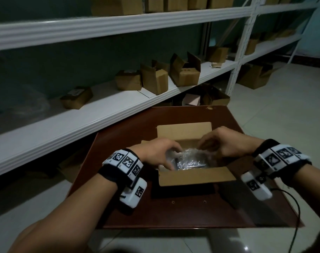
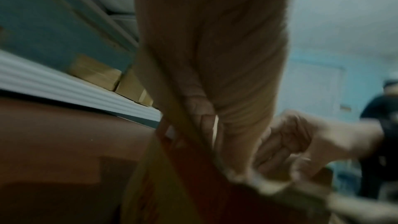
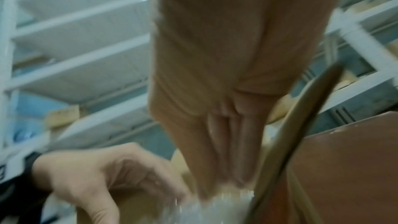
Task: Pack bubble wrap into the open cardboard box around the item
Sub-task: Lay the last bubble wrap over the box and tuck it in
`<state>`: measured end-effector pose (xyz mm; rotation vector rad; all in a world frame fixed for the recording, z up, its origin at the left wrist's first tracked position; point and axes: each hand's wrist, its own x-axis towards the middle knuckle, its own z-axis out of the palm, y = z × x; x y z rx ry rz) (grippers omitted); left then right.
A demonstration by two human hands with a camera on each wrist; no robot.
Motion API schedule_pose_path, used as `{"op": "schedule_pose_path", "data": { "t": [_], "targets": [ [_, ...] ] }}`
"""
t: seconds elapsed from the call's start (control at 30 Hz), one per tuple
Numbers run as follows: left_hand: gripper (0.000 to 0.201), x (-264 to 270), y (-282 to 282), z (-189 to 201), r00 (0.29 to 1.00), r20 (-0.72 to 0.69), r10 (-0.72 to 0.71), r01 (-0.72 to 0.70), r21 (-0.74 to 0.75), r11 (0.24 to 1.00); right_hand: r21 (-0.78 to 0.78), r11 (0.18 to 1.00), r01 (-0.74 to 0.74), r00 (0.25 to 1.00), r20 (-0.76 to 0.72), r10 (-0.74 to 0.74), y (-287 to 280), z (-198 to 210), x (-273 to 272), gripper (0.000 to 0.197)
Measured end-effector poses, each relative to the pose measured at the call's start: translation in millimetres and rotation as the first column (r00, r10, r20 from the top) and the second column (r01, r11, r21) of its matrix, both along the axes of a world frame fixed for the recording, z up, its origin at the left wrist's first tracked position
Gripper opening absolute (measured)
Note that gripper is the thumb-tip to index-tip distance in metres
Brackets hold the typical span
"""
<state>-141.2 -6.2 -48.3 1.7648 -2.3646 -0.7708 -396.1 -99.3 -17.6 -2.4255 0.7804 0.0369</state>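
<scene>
crinkled bubble wrap (image 1: 187, 160) sits inside the open cardboard box (image 1: 195, 175) on a dark red table (image 1: 173, 212), the left hand (image 1: 158, 152) and right hand (image 1: 221, 143) pressing it down with extended fingers, while only the left wrist view shows a blurred bystander (image 2: 379, 139).

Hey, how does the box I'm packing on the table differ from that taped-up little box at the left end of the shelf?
The box on the table is open, flaps spread, with bubble wrap inside and both hands in it; the taped-up box on the shelf is closed and untouched. The table box looks larger, though it is nearer the camera. Both are plain brown cardboard.
</scene>
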Motion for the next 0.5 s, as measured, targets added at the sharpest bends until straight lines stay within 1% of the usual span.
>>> {"op": "schedule_pose_path", "data": {
  "t": [0.03, 0.1, 0.17, 0.23, 0.3, 0.37, 0.4, 0.43, 0.5],
  "targets": [
    [0.062, 2, 2, 4, 0.999, -0.041, 0.012, -0.013, -0.026, 1.0, 0.021, 0.999, 0.035, 0.996, 0.079, -0.036, -1, 3, -3, 0.042],
    [0.05, 6, 5, 13, 0.991, -0.126, 0.046, -0.057, -0.089, 0.994, 0.006, 0.992, 0.128, 0.969, 0.212, -0.127, -2, 7, -6, 0.03],
    [0.041, 12, 9, 22, 0.98, -0.178, 0.093, -0.122, -0.159, 0.98, -0.075, 0.966, 0.246, 0.929, 0.304, -0.213, -3, 8, -8, 0.018],
    [0.035, 20, 12, 32, 0.973, -0.173, 0.156, -0.196, -0.243, 0.95, -0.202, 0.903, 0.379, 0.889, 0.35, -0.295, -3, 6, -7, 0.012],
    [0.03, 27, 16, 42, 0.958, -0.123, 0.258, -0.285, -0.334, 0.899, -0.372, 0.802, 0.467, 0.871, 0.348, -0.346, -1, 5, -7, 0.017],
    [0.03, 35, 19, 48, 0.918, -0.059, 0.392, -0.38, -0.408, 0.83, -0.523, 0.7, 0.487, 0.874, 0.297, -0.385, 0, 6, -9, 0.023],
    [0.032, 39, 20, 49, 0.89, -0.018, 0.456, -0.421, -0.419, 0.805, -0.565, 0.668, 0.483, 0.873, 0.252, -0.418, -1, 6, -10, 0.026],
    [0.036, 42, 19, 48, 0.859, 0.037, 0.511, -0.454, -0.406, 0.793, -0.583, 0.653, 0.483, 0.865, 0.202, -0.459, -2, 6, -11, 0.027],
    [0.045, 49, 18, 44, 0.802, 0.154, 0.577, -0.509, -0.328, 0.796, -0.566, 0.655, 0.5, 0.836, 0.12, -0.535, -3, 4, -12, 0.029]
  ]
}}
